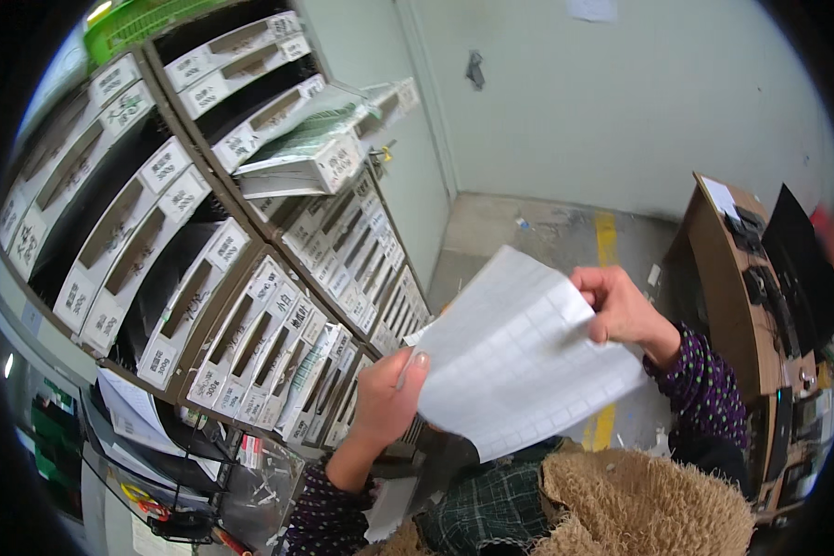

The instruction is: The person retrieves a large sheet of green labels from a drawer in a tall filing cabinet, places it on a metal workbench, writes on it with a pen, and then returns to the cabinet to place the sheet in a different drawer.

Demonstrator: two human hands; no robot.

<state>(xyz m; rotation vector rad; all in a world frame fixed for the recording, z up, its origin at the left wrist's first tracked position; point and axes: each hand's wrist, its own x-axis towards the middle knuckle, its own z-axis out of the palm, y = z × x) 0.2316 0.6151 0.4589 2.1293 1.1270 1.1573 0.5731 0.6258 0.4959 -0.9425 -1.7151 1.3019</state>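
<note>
A white label sheet (519, 361), marked with faint rows of rectangles, is held up in front of me at a tilt. My left hand (389, 394) is closed on its left edge, thumb on top and the other fingers mostly behind. At the upper right edge my right hand (625, 310) has its fingers curled in a pinch at the paper. Whether a single label is between those fingertips cannot be made out.
A tall rack of labelled drawers (259, 306) stands on the left, with one drawer (315, 162) pulled out holding sheets. Below it are a wire paper rack (157, 435) and scissors (144, 500). On the right, a wooden desk (727, 269) carries a black monitor (797, 269).
</note>
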